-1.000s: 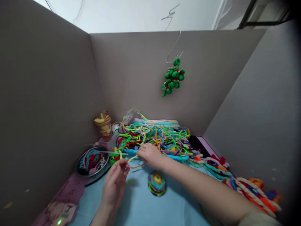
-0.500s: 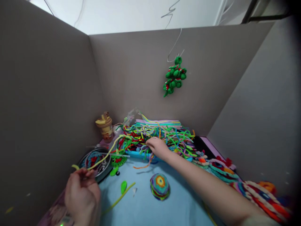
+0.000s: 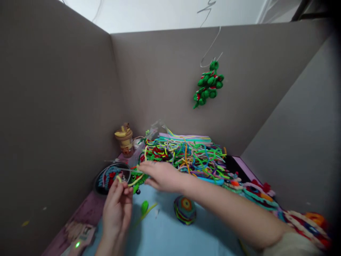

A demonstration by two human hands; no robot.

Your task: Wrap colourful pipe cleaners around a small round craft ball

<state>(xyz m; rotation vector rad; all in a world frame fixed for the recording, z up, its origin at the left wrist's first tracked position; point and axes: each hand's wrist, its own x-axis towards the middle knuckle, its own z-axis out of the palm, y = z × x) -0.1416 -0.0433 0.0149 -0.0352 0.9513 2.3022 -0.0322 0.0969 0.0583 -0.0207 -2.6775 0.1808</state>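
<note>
A pale yellow pipe cleaner (image 3: pixel 134 183) bends between my two hands over the left of the blue work surface. My left hand (image 3: pixel 117 202) pinches it near one end, with a short curl of it above the fingertips. My right hand (image 3: pixel 161 175) reaches across from the right, its fingertips closed on the far stretch of the same pipe cleaner; the exact grip is partly hidden. Just behind the hands is a green fuzzy piece with eyes (image 3: pixel 139 177). A round, ringed, multicoloured pipe-cleaner piece (image 3: pixel 185 209) lies below my right forearm.
A heap of pipe cleaners (image 3: pixel 183 153) fills the back. A round container (image 3: pixel 99 183) and a lidded cup (image 3: pixel 125 142) stand at left. Finished braided pieces (image 3: pixel 258 193) line the right. A green leaf shape (image 3: pixel 144 207) lies in front. Grey panels (image 3: pixel 165 78) enclose the area.
My right hand has come away from the heap, leftward to the yellow pipe cleaner. My left hand has moved right, toward it. The view has shifted slightly.
</note>
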